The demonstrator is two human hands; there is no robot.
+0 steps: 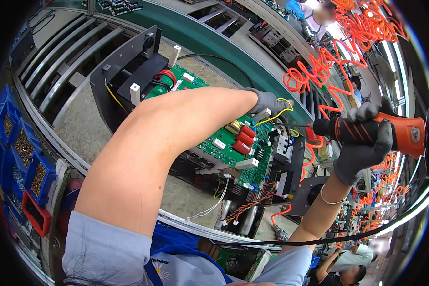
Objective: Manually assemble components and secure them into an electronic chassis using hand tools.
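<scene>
Left forearm point(143, 138) nearest, bare, slanting up across the green board point(214, 143) and hiding part of it. Left hand point(268, 102), grey-gloved, at the board's far edge, beside a white post point(262, 115). Yellow wire point(285, 109) loops by its fingertips; cannot tell how far the fingers are closed or whether they pinch it.

Right hand point(360, 155), also gloved, wrapped firmly round an orange-and-black driver point(355, 130), held roughly level. Shank points left toward the board's right end, above a breaker point(282, 149); tip contact unclear.

Board sits in a black chassis point(106, 97) on the bench point(78, 121). Red capacitors point(243, 140) on it; coloured leads point(245, 206) hang at the near side. Blue bins point(21, 150) of small hardware, far left. Orange coiled hoses point(310, 71), upper right.
</scene>
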